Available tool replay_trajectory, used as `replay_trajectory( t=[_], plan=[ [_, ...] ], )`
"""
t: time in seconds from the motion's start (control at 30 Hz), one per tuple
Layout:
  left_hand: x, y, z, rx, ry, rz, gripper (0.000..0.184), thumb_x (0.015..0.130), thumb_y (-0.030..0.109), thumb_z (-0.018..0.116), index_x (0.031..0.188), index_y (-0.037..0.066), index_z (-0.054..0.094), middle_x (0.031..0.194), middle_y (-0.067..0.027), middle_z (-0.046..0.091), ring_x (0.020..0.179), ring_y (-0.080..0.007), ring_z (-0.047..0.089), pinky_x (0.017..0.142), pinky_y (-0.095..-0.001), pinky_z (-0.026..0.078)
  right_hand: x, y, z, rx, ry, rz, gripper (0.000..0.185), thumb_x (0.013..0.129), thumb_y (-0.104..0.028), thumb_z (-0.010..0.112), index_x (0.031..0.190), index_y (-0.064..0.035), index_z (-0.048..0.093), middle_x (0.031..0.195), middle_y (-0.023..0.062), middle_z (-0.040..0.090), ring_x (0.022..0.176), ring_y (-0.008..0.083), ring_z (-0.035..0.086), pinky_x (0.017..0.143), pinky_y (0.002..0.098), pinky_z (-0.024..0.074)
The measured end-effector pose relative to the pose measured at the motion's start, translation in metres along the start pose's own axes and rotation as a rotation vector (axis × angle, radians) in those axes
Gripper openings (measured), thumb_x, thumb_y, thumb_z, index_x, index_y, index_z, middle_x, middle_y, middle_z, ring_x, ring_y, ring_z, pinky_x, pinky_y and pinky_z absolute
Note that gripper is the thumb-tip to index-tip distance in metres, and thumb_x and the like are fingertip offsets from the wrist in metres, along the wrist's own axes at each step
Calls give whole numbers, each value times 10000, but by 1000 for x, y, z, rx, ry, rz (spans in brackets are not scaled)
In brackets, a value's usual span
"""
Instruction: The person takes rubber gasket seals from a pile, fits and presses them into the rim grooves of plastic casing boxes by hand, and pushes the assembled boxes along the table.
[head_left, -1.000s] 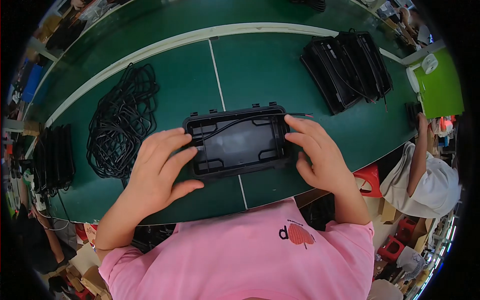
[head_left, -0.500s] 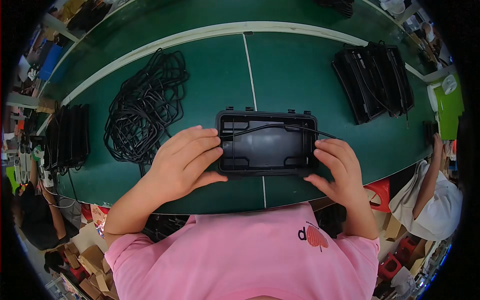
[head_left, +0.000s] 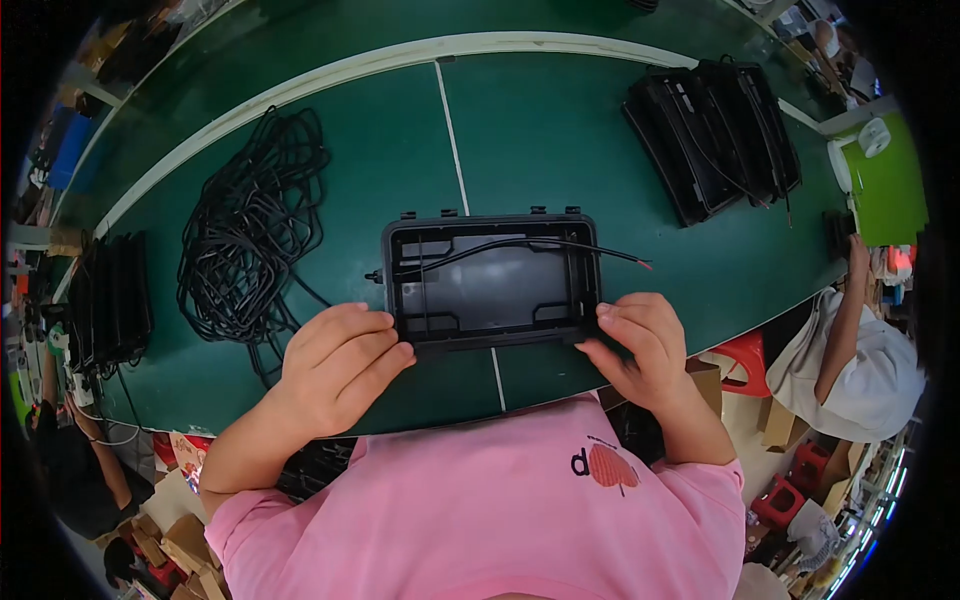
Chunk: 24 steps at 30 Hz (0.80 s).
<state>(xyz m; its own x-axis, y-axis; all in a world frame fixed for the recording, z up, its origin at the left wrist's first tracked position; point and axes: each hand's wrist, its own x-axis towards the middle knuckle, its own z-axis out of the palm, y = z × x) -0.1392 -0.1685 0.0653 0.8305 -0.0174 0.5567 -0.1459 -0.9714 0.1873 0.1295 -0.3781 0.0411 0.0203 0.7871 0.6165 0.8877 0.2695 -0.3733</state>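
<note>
An open black plastic box (head_left: 490,285) lies on the green table in front of me, hinge lugs along its far edge. A black cable (head_left: 520,243) enters through its left wall, crosses the inside and sticks out over the right wall, with a thin red wire at its tip. My left hand (head_left: 345,365) grips the box's near left corner, its thumb hidden. At the near right corner, my right hand (head_left: 645,350) pinches the rim between thumb and fingers.
A tangled heap of black cable (head_left: 245,240) lies to the left. Black boxes (head_left: 715,140) stand at the far right, more black pieces (head_left: 110,300) at the far left. Co-workers sit at both sides, one in a white top (head_left: 850,370). A red stool (head_left: 742,362) is at right.
Both hands have slid nearer to me along the box's sides, onto its near corners. The left-side cable fitting is now uncovered. The camera view has swung sideways and back.
</note>
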Motion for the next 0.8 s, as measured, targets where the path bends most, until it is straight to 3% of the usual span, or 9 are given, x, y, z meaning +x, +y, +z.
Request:
replay_trajectory(
  t=[0.2, 0.53, 0.63, 0.8],
  plan=[
    [-3, 3, 4, 5, 10, 5, 332, 622, 6, 788, 931, -2, 669, 922, -113, 633, 895, -307, 632, 768, -420, 555, -10, -3, 10, -15, 111, -1, 411, 644, -59, 842, 991, -36, 622, 914, 90, 667, 750, 263, 619, 628, 350, 481],
    [-5, 7, 14, 42, 31, -11, 334, 619, -47, 746, 942, -11, 669, 916, -117, 593, 889, -315, 621, 749, -409, 559, -13, -9, 10, -125, -3, 6, 368, 643, -50, 819, 987, -45, 688, 954, 83, 635, 784, 259, 599, 635, 348, 480],
    [-3, 9, 15, 61, 30, 18, 332, 618, -38, 742, 941, -14, 668, 911, -115, 589, 875, -316, 616, 742, -409, 555, -15, -8, 10, -126, -10, -25, 378, 642, -51, 810, 1005, -46, 705, 974, 84, 620, 808, 263, 591, 645, 353, 477],
    [-5, 17, 19, 128, 42, -35, 378, 646, 108, 754, 1008, 18, 692, 941, -119, 566, 919, -324, 595, 759, -438, 537, -14, -13, 10, -197, -14, -10, 391, 637, -68, 791, 1019, -76, 711, 981, 78, 615, 812, 262, 585, 657, 358, 462]
  ],
)
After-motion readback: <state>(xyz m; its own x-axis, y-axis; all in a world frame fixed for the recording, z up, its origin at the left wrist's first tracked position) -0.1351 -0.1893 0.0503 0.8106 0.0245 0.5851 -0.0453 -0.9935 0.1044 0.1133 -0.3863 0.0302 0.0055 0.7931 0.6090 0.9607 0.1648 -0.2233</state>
